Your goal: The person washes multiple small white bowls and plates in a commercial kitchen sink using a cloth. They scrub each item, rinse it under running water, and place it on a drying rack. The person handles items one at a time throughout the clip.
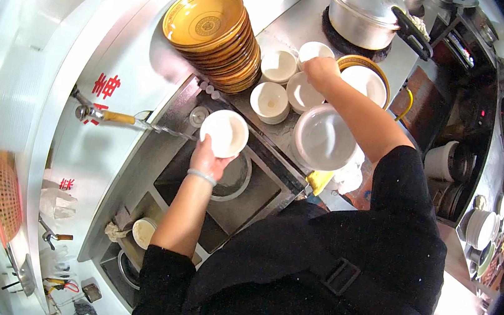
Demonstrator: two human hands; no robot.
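Over the metal sink (pixel 247 199), my left hand (pixel 209 161) holds a white bowl (pixel 231 131) by its near side, with its inside facing up. Water runs from the tap (pixel 120 117) towards that bowl. Across the counter, my right hand (pixel 322 73) grips the near rim of another white bowl (pixel 316 51); part of its fingers is hidden. Around it stand more small white bowls, one on the left (pixel 278 65), one nearer me (pixel 269 100) and one just below my hand (pixel 303 93). A large whitish basin (pixel 325 138) sits under my right forearm.
A tall stack of brown-yellow plates (pixel 207 24) stands against the wall. Behind the bowls is a lidded metal pressure cooker (pixel 364 15) with a black handle. A yellow cloth or sponge (pixel 319 181) lies at the counter's edge. A round metal pan (pixel 233 179) is in the sink.
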